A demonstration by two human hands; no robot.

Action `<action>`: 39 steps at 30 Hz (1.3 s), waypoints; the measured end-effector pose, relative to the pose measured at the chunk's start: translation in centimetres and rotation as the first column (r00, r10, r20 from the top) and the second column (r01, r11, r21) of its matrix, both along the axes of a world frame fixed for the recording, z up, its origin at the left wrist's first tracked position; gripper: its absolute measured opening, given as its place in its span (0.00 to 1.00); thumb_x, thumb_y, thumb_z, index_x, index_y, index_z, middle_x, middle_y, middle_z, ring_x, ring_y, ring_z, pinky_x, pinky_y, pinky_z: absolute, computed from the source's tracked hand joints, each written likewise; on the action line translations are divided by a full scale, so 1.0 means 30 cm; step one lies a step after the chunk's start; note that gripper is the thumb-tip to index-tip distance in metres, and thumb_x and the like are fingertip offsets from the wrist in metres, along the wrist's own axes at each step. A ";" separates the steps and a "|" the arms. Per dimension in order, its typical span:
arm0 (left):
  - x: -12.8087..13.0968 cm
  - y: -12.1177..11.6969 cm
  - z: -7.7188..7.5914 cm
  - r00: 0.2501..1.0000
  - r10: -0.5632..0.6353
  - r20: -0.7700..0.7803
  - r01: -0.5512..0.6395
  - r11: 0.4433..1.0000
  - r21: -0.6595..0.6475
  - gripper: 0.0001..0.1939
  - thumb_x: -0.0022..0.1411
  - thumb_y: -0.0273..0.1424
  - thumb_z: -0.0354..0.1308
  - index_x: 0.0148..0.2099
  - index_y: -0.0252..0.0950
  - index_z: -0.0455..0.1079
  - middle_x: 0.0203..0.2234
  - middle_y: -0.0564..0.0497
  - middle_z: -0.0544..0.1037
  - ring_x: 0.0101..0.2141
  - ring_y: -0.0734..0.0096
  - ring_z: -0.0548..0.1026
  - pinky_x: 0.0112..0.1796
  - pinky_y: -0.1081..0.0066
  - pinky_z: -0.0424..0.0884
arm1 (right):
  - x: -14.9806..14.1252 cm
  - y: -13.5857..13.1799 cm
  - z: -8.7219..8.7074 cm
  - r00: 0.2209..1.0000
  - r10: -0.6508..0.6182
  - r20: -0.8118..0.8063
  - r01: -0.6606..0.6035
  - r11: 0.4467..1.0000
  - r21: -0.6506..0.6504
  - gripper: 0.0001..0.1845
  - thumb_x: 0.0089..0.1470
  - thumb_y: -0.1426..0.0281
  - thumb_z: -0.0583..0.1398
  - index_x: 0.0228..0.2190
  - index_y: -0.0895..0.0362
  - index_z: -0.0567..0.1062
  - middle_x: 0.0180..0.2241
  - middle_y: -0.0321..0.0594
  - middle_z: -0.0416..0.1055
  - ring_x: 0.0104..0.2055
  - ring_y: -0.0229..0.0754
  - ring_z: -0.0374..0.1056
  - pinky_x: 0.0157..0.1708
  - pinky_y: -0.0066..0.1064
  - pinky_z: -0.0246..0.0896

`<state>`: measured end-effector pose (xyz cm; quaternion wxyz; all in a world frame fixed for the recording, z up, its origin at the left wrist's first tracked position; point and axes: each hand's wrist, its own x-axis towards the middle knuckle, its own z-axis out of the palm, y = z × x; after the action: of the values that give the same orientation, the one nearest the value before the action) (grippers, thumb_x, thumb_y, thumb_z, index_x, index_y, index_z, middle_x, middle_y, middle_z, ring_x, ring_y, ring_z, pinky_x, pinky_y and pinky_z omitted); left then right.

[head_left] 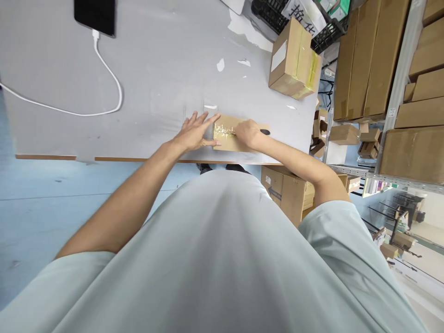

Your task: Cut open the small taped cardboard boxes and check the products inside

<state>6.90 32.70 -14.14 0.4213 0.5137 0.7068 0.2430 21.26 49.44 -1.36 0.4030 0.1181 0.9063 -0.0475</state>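
A small flat cardboard box [225, 142] with shiny clear tape along its top lies near the front edge of the grey table. At its left end is my left hand [196, 134], with fingers spread and the thumb and a fingertip at the box's edge. My right hand [248, 133] is closed in a fist over the right half of the box. A dark rounded piece [265, 132] shows just beyond the fist. What the fingers hold is hidden, and I cannot tell whether the dark piece belongs to it.
Taped cardboard boxes [291, 60] stand at the table's back right, before a black crate [270, 14]. A phone [95, 16] with a white cable [120, 88] lies at the back left. Shelves with cartons [412, 152] rise on the right. An open carton [282, 187] sits below the table edge.
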 end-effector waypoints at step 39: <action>0.390 0.205 0.146 0.791 0.567 -0.229 -0.602 0.789 -0.126 0.61 0.69 0.73 0.42 0.87 0.37 0.55 0.87 0.46 0.50 0.85 0.31 0.31 0.77 0.32 0.45 | 0.592 0.408 -0.057 0.988 -0.157 -0.001 0.152 0.958 -0.241 0.25 0.85 0.60 0.48 0.65 0.55 0.78 0.52 0.56 0.88 0.54 0.59 0.84 0.45 0.39 0.66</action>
<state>18.59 38.86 -9.75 0.3073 0.2455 0.8861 0.2453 39.03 61.67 -3.07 0.4004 0.1384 0.8858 -0.1894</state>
